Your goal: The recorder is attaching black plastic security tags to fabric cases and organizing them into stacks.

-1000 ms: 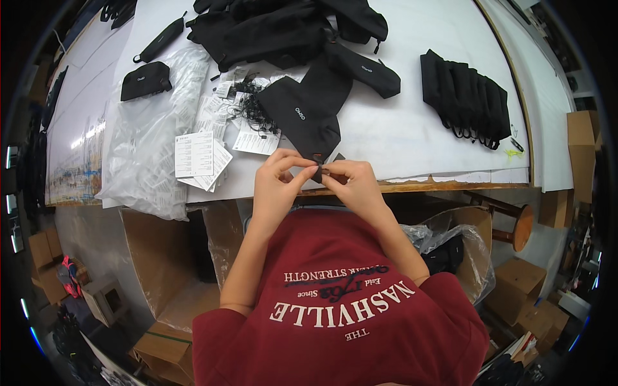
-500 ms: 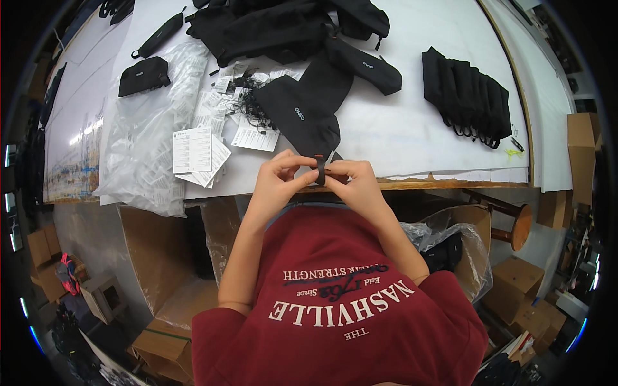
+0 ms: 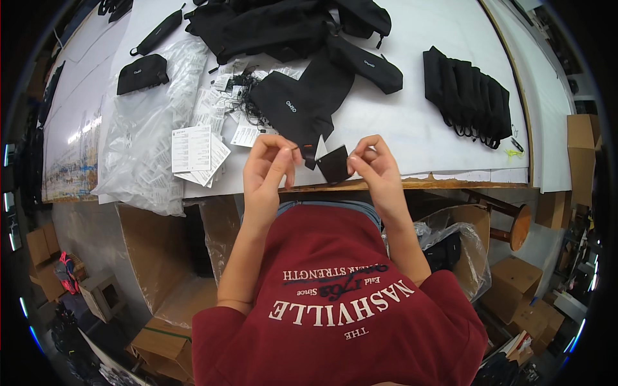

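Black tag [image 3: 333, 167], its white inner leaf showing, stands tilted just nearer the wearer than the pouch [image 3: 293, 106]. Right hand [image 3: 371, 161]: thumb and forefinger drawn together on the tag's right edge, remaining fingers curled. Left hand [image 3: 275, 162]: fingers bent, thumb close to forefinger, beside the pouch's near end; a thin dark strand appears at the fingertips, but whether gripped cannot be told. Strap [image 3: 309, 157] with an orange mark lies between the hands, at the pouch's near end, beside the tag.

Pouch lies flat on the white tabletop [image 3: 399, 128], pale lettering on its upper face. Immediately left of pouch: tangle of black cords [image 3: 248, 96], lying over printed slips. Further left and nearer the wearer: stack of white cards [image 3: 192, 149], overlapping a clear plastic bag [image 3: 141, 148] of more slips. On the bag, well left of pouch: small rounded case [image 3: 143, 74]; beyond it, a slim case [image 3: 159, 32] with an end loop.

Beyond pouch: heap of black bags [image 3: 270, 32]. Beyond and right of pouch: one lettered case [image 3: 368, 66]. Well right of pouch: row of black pouches [image 3: 467, 96], overlapping, loops toward the wearer; yellow scrap [image 3: 513, 153] near its lower right corner.
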Available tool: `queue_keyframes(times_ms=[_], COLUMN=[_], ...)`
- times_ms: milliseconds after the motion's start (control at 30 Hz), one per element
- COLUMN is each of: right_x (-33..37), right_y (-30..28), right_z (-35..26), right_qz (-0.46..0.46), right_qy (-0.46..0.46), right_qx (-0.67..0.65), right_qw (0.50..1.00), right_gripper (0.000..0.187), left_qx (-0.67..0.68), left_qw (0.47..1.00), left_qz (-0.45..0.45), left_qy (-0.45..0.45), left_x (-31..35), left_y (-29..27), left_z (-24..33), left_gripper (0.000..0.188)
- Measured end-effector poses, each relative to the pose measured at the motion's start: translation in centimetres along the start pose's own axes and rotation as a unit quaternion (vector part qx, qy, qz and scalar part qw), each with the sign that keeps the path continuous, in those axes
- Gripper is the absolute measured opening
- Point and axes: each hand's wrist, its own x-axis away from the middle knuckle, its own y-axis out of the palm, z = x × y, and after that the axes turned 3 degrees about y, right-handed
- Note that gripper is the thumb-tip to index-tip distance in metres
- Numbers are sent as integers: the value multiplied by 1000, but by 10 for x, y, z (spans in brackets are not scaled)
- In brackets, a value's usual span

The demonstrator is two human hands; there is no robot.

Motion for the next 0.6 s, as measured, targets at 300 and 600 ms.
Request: queue_keyframes(times_ms=[300, 600], right_x=[5, 14], right_y=[8, 30], right_z=[-13, -11], right_qz=[-49, -64], right_qy=[24, -95], right_qx=[-75, 10], right_qw=[996, 993], right_gripper=[14, 16], left_qx=[-58, -11], left_qw=[995, 995], left_qz=[-66, -78], left_qy=[-49, -57], left_x=[9, 11], left_y=[19, 33], left_z=[6, 11], left_gripper=[8, 9])
